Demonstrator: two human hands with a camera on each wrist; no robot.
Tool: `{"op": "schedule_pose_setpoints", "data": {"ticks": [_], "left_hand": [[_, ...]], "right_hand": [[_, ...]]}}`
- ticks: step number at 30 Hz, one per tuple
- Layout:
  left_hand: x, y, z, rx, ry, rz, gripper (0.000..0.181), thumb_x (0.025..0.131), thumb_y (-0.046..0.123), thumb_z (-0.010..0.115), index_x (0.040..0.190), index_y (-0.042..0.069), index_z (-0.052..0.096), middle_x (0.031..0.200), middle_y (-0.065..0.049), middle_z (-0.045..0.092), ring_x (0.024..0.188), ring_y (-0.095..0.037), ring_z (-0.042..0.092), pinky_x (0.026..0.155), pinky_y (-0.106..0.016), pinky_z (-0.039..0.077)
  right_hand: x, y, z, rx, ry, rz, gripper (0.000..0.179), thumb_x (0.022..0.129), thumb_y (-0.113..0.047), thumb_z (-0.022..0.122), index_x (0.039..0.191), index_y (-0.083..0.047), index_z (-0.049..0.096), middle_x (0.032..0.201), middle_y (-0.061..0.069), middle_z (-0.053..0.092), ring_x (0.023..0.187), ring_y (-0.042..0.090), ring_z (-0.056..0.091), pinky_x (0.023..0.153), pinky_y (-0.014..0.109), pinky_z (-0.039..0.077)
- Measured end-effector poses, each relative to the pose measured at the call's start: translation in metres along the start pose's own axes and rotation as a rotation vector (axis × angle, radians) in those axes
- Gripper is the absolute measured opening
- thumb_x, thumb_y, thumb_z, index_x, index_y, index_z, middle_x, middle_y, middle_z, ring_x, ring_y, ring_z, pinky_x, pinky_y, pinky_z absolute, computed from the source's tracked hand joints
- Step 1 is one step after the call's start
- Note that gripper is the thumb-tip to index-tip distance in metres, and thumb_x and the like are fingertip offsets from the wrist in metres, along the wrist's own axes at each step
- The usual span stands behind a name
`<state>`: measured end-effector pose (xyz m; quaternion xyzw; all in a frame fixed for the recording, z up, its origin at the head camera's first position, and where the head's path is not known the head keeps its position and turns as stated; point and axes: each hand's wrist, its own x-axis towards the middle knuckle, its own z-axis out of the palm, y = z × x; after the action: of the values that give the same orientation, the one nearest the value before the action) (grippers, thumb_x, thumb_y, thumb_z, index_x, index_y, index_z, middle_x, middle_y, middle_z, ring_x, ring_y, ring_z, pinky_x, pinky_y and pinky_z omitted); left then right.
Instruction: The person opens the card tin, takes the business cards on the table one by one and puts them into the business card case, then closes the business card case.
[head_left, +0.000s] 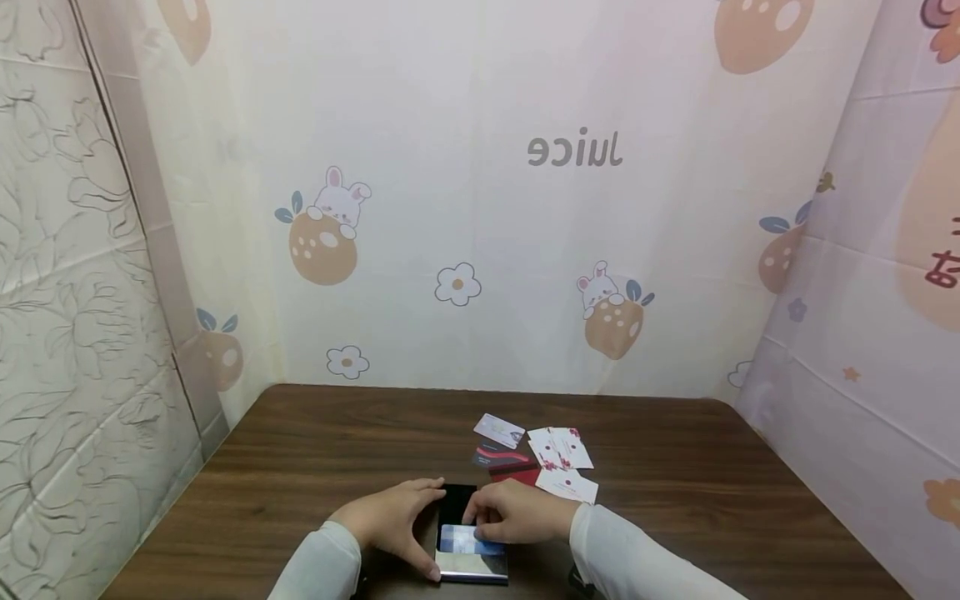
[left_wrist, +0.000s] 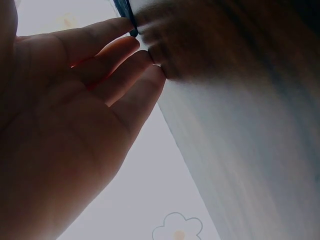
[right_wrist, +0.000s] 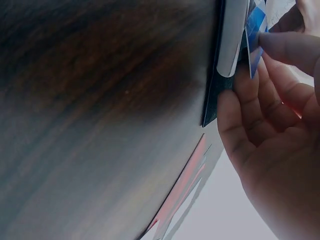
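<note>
A card case (head_left: 472,568), with a silvery part at its near end and a black flap (head_left: 456,504) at its far end, lies open on the table. My right hand (head_left: 521,512) pinches a blue card (head_left: 457,540) over the case. In the right wrist view the thumb presses on the blue card (right_wrist: 256,37), which stands tilted beside the silvery part (right_wrist: 232,40). My left hand (head_left: 397,521) spreads along the case's left side, thumb at the near corner and fingertips by the flap. Its fingers look fairly straight in the left wrist view, touching a dark edge (left_wrist: 127,17).
Beyond the right hand lie a pale card (head_left: 499,431), a dark card (head_left: 498,456), a red card (head_left: 513,472) and white cards with red flowers (head_left: 562,450). A dark object (head_left: 579,581) shows partly under the right sleeve. Printed curtains stand behind the brown table (head_left: 360,433).
</note>
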<state>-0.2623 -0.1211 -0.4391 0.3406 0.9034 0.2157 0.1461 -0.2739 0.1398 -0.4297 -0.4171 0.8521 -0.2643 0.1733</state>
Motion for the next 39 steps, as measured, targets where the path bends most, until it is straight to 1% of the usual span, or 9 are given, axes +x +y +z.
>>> {"op": "schedule_pose_setpoints", "data": {"ticks": [5,11,14,20,26,33,39], "left_hand": [[0.0001,0.0003,0.0015,0.013,0.009,0.017,0.102,0.069,0.058,0.086,0.146,0.004,0.049,0.157,-0.011,0.039,0.142,-0.032,0.036,0.112,-0.048,0.035],[-0.0006,0.0018,0.0011,0.013,0.017,0.014,0.102,0.068,0.057,0.087,0.146,0.004,0.049,0.157,-0.011,0.038,0.143,-0.031,0.035,0.113,-0.048,0.034],[-0.0005,0.0025,0.0009,0.007,0.016,0.013,0.101,0.069,0.055,0.088,0.146,0.004,0.049,0.157,-0.011,0.038,0.143,-0.031,0.034,0.113,-0.048,0.034],[0.0001,-0.0008,0.0031,0.012,0.014,0.003,0.103,0.068,0.060,0.085,0.147,0.005,0.048,0.157,-0.009,0.038,0.143,-0.031,0.034,0.113,-0.049,0.034],[0.0005,-0.0008,0.0039,0.010,0.016,0.004,0.103,0.068,0.060,0.086,0.146,0.005,0.049,0.157,-0.010,0.038,0.143,-0.031,0.035,0.113,-0.049,0.034],[0.0008,-0.0004,0.0056,0.012,0.020,0.002,0.103,0.068,0.059,0.086,0.146,0.005,0.049,0.157,-0.009,0.038,0.143,-0.031,0.035,0.113,-0.050,0.034],[0.0015,-0.0012,0.0059,0.013,0.015,0.005,0.101,0.069,0.059,0.086,0.146,0.005,0.048,0.157,-0.010,0.038,0.143,-0.032,0.035,0.113,-0.051,0.034]], "right_hand": [[-0.0008,0.0003,0.0025,-0.034,-0.011,-0.005,0.018,0.095,-0.020,0.069,0.113,-0.018,0.070,0.089,-0.018,0.057,0.076,-0.003,0.053,0.070,0.018,0.050],[-0.0007,-0.0006,0.0034,-0.039,-0.032,-0.018,0.019,0.096,-0.022,0.070,0.114,-0.019,0.070,0.090,-0.017,0.057,0.077,-0.003,0.054,0.071,0.018,0.051],[-0.0010,-0.0020,0.0038,-0.059,-0.031,-0.018,0.019,0.096,-0.022,0.070,0.114,-0.019,0.070,0.090,-0.017,0.057,0.078,-0.003,0.054,0.072,0.018,0.050],[-0.0030,-0.0045,0.0039,-0.074,-0.022,-0.022,0.019,0.096,-0.021,0.070,0.115,-0.018,0.071,0.093,-0.014,0.059,0.079,-0.003,0.054,0.072,0.017,0.050],[-0.0039,-0.0010,0.0062,-0.076,-0.013,-0.039,0.021,0.096,-0.021,0.070,0.117,-0.017,0.072,0.093,-0.016,0.060,0.079,-0.003,0.054,0.073,0.017,0.051],[-0.0048,0.0008,0.0074,-0.116,-0.015,-0.071,0.023,0.097,-0.020,0.069,0.119,-0.016,0.074,0.093,-0.018,0.060,0.079,-0.005,0.054,0.073,0.016,0.050],[-0.0058,0.0010,0.0076,-0.120,-0.011,-0.069,0.024,0.097,-0.019,0.069,0.120,-0.016,0.075,0.095,-0.017,0.062,0.080,-0.005,0.055,0.073,0.016,0.050]]}}
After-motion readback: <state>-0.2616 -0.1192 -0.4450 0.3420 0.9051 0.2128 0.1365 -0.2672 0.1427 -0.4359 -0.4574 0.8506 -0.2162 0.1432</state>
